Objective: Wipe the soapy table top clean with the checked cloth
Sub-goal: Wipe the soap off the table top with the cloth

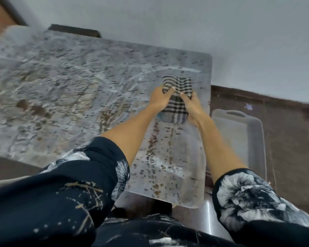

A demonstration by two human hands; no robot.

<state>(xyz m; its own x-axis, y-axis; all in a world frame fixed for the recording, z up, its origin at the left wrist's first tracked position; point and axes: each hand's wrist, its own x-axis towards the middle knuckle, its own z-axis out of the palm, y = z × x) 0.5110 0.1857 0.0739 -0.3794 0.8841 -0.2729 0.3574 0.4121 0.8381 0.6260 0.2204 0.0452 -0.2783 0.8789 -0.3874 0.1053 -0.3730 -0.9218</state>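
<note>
Spreading across most of the view, the table top [64, 90] carries a film of grey-white suds with brown specks showing through, thickest on the left and streaked in lanes toward the near right corner. Beside its right edge, on the floor, lies a clear tub [243, 136], apart from the work.

The cloth [177, 99] sits on the table's right part, near the far right corner, folded into a thick pad. It looks soft and limp, probably wet and heavier than when dry, so it should bunch and fold under push rather than slide as a flat sheet; on soap it will likely glide easily. Taking it at both side edges, with palms bearing down, seems the sound hold.

The left hand [159, 100] is at the pad's left edge, thumb laid over the top and fingers curled round the side, gripping it. The right hand [191, 106] mirrors this on the right edge, thumb on top, fingers wrapped under or beside the fold; how tight the hidden fingertips press I cannot tell
</note>
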